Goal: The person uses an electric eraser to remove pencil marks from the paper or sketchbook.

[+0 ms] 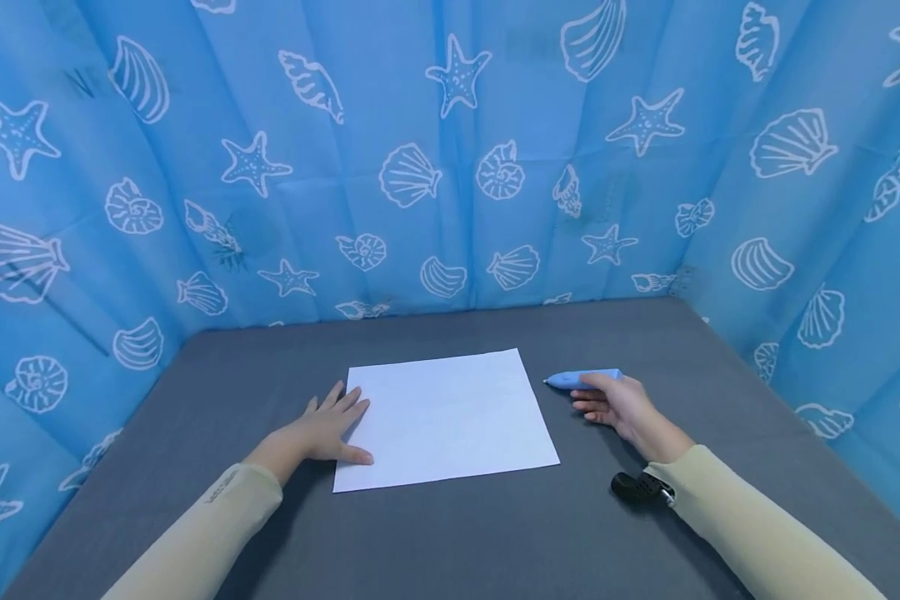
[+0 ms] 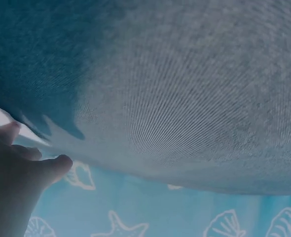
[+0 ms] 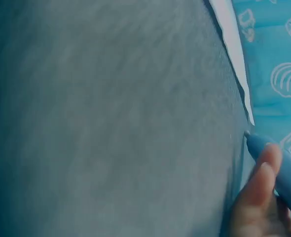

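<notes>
A white sheet of paper (image 1: 450, 421) lies flat in the middle of the grey table. Across its left edge rests my left hand (image 1: 328, 429), fingers spread, thumb and fingertips on the sheet. To the right of the paper, my right hand (image 1: 618, 408) holds a thick blue pen (image 1: 567, 380) between thumb and fingers, its narrow tip pointing left, apart from the sheet. In the right wrist view the pen (image 3: 288, 175) shows beside the thumb and fingers. The left wrist view catches the left hand (image 2: 17, 173) at its lower left, dark, with a sliver of paper beyond.
Grey cloth covers the table (image 1: 450, 542). A blue curtain (image 1: 360, 167) with white shells and starfish closes off the back and both sides. A black wrist-camera piece (image 1: 636, 488) sticks out beneath the right sleeve (image 1: 750, 517).
</notes>
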{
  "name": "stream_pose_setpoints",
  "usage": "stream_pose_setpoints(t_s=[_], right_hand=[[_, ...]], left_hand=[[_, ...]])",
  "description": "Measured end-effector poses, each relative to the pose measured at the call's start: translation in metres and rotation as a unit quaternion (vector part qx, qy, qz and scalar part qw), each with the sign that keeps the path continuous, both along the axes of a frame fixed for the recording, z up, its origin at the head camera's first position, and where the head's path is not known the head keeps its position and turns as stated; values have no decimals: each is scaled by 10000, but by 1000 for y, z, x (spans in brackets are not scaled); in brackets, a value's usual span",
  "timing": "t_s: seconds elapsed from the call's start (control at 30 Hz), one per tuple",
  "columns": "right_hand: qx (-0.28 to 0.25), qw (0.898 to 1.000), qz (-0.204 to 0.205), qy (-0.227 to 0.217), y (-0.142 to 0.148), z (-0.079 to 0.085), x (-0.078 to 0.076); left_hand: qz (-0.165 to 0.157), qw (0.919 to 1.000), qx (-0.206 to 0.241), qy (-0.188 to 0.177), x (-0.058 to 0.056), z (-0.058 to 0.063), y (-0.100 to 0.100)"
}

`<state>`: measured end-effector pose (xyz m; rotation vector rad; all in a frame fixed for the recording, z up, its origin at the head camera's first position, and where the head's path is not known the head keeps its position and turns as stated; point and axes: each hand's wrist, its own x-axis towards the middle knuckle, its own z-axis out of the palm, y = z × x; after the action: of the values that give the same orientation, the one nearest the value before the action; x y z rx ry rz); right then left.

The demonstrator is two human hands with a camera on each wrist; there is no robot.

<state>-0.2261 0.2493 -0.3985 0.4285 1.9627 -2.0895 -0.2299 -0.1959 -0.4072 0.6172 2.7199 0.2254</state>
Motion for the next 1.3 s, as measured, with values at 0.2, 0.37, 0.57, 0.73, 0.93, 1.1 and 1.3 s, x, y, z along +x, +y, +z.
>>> stream_pose_setpoints(t_s=[0.2, 0.37, 0.57, 0.73, 0.93, 1.1, 1.3], right_hand=[[1734, 9847, 163, -54, 1, -1, 9], [1622, 9867, 102, -28, 2, -1, 11], [2966, 9523, 720, 34, 3, -1, 12], [3284, 9379, 1066, 348, -1, -3, 8], [3096, 9436, 1105, 410, -3, -1, 5], [3086, 9427, 1222, 336, -4, -1, 6], [3270, 9337, 1439, 249, 0, 5, 2]], left_hand=[[110, 9997, 212, -97, 5, -2, -5], [169, 9995, 234, -92, 6, -2, -7], [181, 9998, 84, 89, 6, -2, -7], [125, 9996, -24, 263, 7, 1, -4], [-46, 9986, -145, 515, 7, -1, 3], [-58, 9978, -295, 598, 4, -5, 7], [87, 9989, -153, 429, 3, -1, 9]])
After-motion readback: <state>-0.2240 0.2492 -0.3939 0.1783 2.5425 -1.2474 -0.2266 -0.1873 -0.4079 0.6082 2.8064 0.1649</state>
